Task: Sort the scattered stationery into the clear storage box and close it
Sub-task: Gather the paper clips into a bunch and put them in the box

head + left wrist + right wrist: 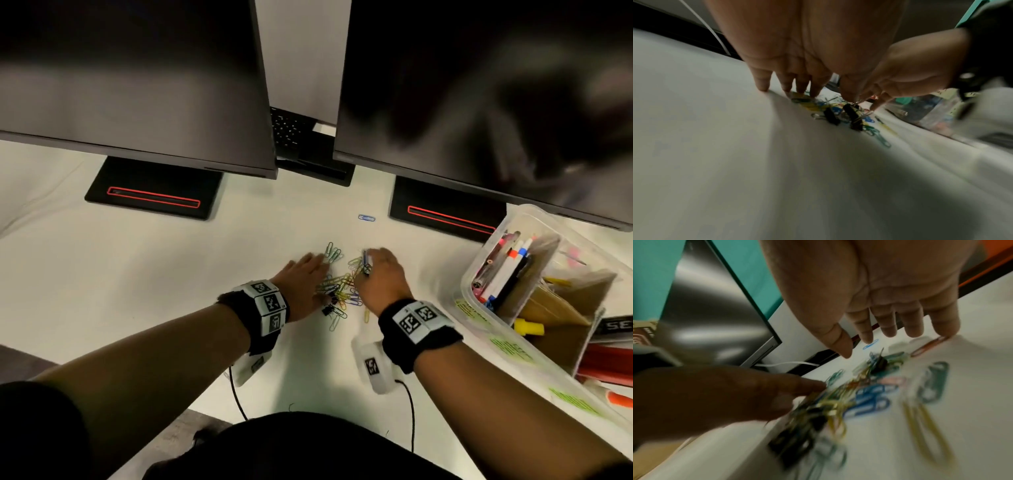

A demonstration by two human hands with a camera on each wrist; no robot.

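Left hand (807, 48) fingertips (762, 86) touch the table (735, 162) beside paper clips (881, 141).

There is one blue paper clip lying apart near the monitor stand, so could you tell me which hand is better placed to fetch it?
Probably the right hand: it lies nearer the blue paper clip.

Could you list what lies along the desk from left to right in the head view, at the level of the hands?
Left hand → pile of coloured paper clips → right hand → clear storage box holding pens.

Head view looks down; both blurry, perhaps low wrist views share the paper clips (337, 286).
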